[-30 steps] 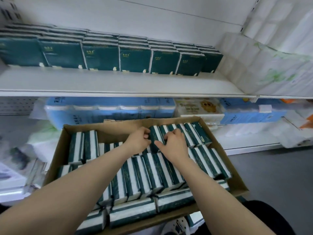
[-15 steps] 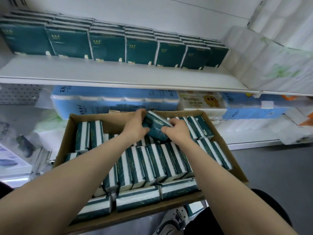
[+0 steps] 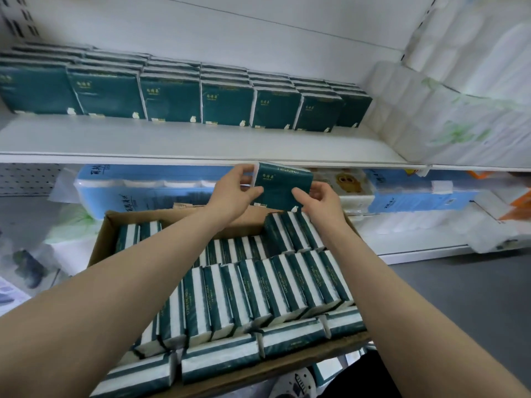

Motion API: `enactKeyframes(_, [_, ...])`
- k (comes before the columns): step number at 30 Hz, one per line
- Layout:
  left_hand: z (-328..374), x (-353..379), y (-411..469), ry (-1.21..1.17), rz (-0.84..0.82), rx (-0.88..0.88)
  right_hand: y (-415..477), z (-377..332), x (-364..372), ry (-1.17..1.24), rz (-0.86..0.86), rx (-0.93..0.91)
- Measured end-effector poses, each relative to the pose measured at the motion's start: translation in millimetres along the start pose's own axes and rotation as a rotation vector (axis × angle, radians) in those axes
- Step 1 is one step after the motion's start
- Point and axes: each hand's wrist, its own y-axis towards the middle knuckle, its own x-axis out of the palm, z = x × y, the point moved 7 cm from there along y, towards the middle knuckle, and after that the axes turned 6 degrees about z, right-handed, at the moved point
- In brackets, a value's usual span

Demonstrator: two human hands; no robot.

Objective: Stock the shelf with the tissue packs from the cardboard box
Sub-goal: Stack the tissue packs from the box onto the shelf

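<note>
A dark green tissue pack (image 3: 280,185) is held upright above the far end of the cardboard box (image 3: 99,239), just below the white shelf's front edge (image 3: 201,160). My left hand (image 3: 235,193) grips its left side, thumb in front. My right hand (image 3: 319,199) grips its lower right corner. Several green-and-white tissue packs (image 3: 258,285) stand packed in rows in the box. On the shelf, rows of the same green packs (image 3: 172,99) stand at the back, with bare shelf board in front of them.
White toilet roll bundles (image 3: 448,104) fill the right end of the shelf. Blue wrapped roll packs (image 3: 143,185) and a pack with an owl print (image 3: 344,182) lie on the lower shelf behind the box. Grey floor (image 3: 459,305) lies to the right.
Both hands pulled one green pack out of the box's far row and lifted it up to just under the shelf edge, turning its face toward me.
</note>
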Motion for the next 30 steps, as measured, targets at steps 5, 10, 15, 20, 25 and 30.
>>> enactKeyframes(5, [37.1, 19.6, 21.4, -0.025, 0.054, 0.085, 25.2, -27.0, -31.0, 0.010, 0.136, -0.137])
enactKeyframes(10, [74.6, 48.6, 47.9, -0.054, 0.037, 0.175, 57.3, -49.6, -63.9, -0.012, 0.233, -0.199])
enactKeyframes(15, [96.5, 89.3, 76.2, -0.001, 0.021, 0.240, 97.9, -56.7, -90.1, -0.067, 0.320, -0.222])
enactKeyframes(20, [109.1, 133.6, 104.0, 0.109, 0.000, 0.321, 140.1, -45.6, -108.6, -0.126, 0.423, -0.212])
enactKeyframes(25, [117.9, 170.1, 132.3, 0.154, -0.045, 0.349, 181.5, -37.2, -121.0, -0.173, 0.498, -0.182])
enactKeyframes(30, [118.3, 187.8, 156.5, 0.159, -0.071, 0.372, 218.1, -37.0, -122.4, -0.182, 0.538, -0.125])
